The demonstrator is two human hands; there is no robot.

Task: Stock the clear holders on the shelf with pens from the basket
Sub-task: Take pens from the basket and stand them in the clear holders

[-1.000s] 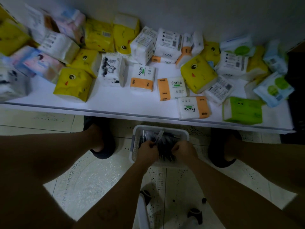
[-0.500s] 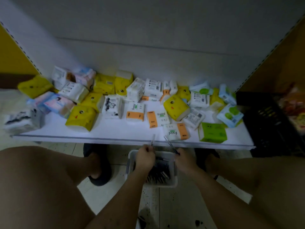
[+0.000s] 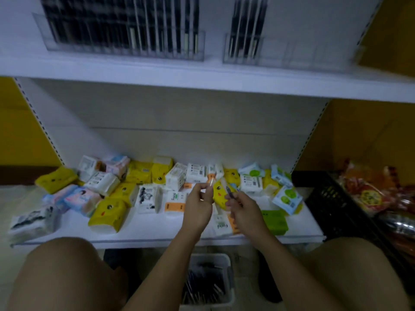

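At 6 o'clock of the view, on the floor between the person's bare knees: white basket (image 3: 210, 257), with loose dark pens (image 3: 202, 286) lying inside it, blurred.

Centre of view, above the lower shelf (image 3: 157, 231): both hands raised, near each other, not touching.
- Left hand (image 3: 197, 207): grip narrow, thumb and fingertips pinching a light-tipped pen (image 3: 210, 183) that points to about 12 o'clock.
- Right hand (image 3: 246, 209), at 3 o'clock of the left: grip curled round a dark pen (image 3: 228, 190), its tip slanting to about 11 o'clock.
- The two tips are close together; cannot tell whether they touch.

12 o'clock, on the upper shelf (image 3: 157, 72): two clear holders side by side, both motion-blurred.
- Left holder (image 3: 198, 47), toward 11 o'clock: slots packed with upright stocked pens (image 3: 112, 23) across its width.
- Right holder (image 3: 303, 55), toward 1 o'clock: a few upright pens (image 3: 244, 25) stand in the slots at its left end.

Lower shelf: tissue packs scattered over it.
- A yellow pack (image 3: 107, 212) lies at 9 o'clock of the left hand.
- A green pack (image 3: 275, 221) lies at 4 o'clock of the right hand, just beside the forearm.

3 o'clock of the view: black crate (image 3: 330, 205) beside the shelf's right end, with red-and-orange snack packets (image 3: 370, 194) beyond it.
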